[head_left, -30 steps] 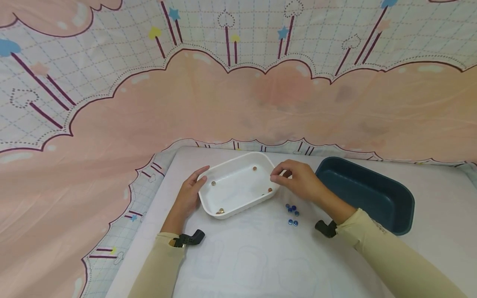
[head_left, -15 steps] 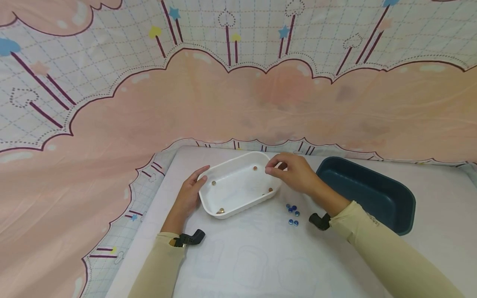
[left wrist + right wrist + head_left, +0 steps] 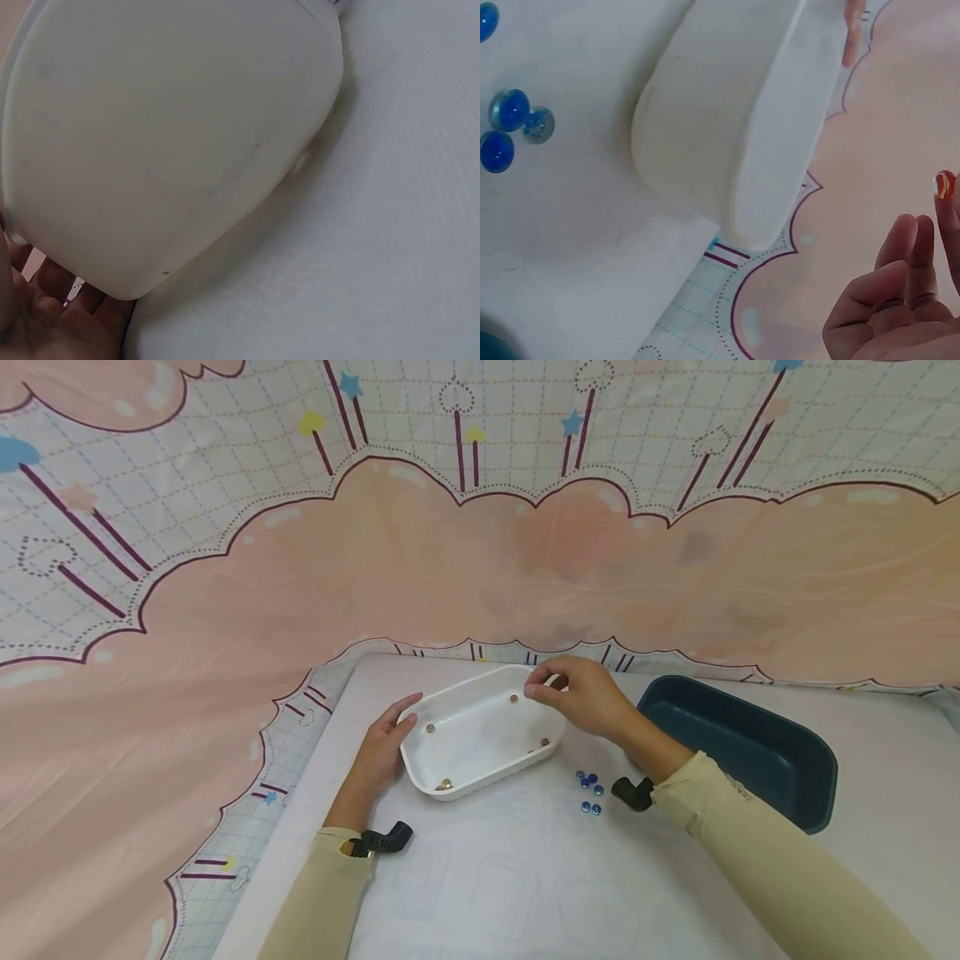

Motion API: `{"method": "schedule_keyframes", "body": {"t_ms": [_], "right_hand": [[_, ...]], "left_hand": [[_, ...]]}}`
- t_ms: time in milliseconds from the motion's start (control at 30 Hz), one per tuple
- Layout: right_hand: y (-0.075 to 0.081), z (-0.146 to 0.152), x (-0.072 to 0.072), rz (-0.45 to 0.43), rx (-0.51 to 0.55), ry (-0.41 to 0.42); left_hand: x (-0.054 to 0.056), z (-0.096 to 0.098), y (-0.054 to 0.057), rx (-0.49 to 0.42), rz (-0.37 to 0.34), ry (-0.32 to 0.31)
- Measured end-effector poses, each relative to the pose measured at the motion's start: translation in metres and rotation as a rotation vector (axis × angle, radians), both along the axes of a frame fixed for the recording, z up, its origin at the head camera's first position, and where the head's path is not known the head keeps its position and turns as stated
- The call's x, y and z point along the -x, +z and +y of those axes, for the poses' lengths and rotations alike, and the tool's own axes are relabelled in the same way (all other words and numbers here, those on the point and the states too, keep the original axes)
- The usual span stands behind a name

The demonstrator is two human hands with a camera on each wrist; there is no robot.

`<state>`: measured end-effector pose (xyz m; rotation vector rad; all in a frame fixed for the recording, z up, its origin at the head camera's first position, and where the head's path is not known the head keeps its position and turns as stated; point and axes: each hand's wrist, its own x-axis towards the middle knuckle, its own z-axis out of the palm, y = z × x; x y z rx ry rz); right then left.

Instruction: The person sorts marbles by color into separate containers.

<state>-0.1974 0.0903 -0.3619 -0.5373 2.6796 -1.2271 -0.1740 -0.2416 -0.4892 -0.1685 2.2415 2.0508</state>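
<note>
My left hand (image 3: 377,752) grips the left end of a white oblong tray (image 3: 480,735), with the thumb at its rim. Several small amber-brown marbles (image 3: 513,698) lie spread inside, mostly near the walls. Over the tray's far right corner is my right hand (image 3: 585,693), thumb and forefinger brought together. In the right wrist view an orange-and-white marble (image 3: 945,184) shows at a fingertip of that hand; the thumb is out of that frame. The left wrist view shows the tray's pale outer side (image 3: 165,150) and the left hand's fingers (image 3: 82,315) against its edge.
Several blue marbles (image 3: 592,779) lie loose on the white tablecloth (image 3: 510,877), just right of the white tray. A dark blue tub (image 3: 750,760) stands at the right, beside the right forearm. Patterned cloth (image 3: 480,577) hangs behind the table.
My right hand has moved left and away from me, from the tray's right end to over its far right corner. The left hand and the tray have stayed in place.
</note>
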Motion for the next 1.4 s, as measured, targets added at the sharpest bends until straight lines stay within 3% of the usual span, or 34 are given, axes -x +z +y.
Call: {"method": "schedule_keyframes", "body": {"t_ms": [1400], "right_hand": [[0.0017, -0.0068, 0.0035, -0.029, -0.002, -0.019]], "left_hand": [[-0.0002, 0.0001, 0.0006, 0.011, -0.028, 0.013]]}}
